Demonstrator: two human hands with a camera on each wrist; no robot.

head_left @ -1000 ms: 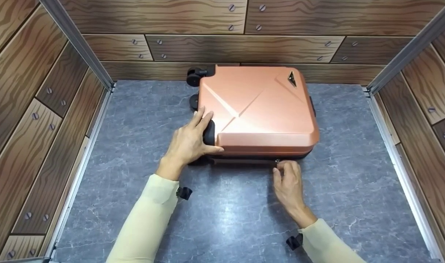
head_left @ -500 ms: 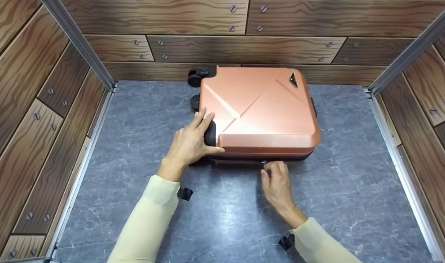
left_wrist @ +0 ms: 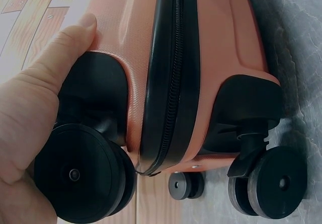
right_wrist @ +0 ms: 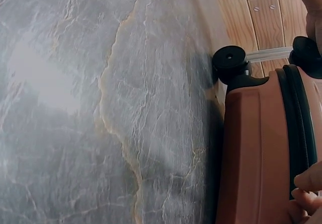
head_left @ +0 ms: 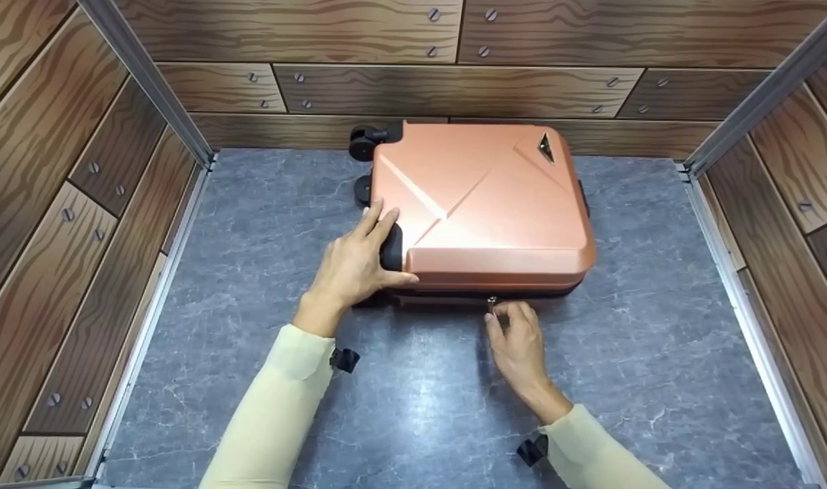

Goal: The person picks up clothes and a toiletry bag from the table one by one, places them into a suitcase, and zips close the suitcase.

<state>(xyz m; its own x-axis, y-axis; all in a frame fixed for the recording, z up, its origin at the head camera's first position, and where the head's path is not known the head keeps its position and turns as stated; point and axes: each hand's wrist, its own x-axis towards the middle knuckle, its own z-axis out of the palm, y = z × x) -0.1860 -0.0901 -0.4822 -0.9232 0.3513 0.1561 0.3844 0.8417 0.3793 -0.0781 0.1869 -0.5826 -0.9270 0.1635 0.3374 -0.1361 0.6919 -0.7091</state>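
An orange-pink hard-shell suitcase (head_left: 481, 197) lies flat on the grey marbled floor, its black wheels to the left. My left hand (head_left: 349, 265) holds its near left corner, thumb along the near side and fingers over the top edge. In the left wrist view, the hand (left_wrist: 30, 118) lies around a wheel (left_wrist: 80, 173), and the zipper (left_wrist: 176, 48) runs along the black band. My right hand (head_left: 519, 339) pinches the metal zipper pull (head_left: 492, 302) at the near side. The right wrist view catches only its fingertips (right_wrist: 309, 181) beside the zipper band.
Wood-patterned panel walls (head_left: 454, 88) stand behind and on both sides, with metal frame rails (head_left: 149, 88) at the corners. The suitcase's far edge lies close to the back wall. Floor (head_left: 413, 394) spreads in front.
My right hand has slid left along the suitcase's near side with the zipper pull, then stayed almost still over the last half second. The left hand and the suitcase keep their place.
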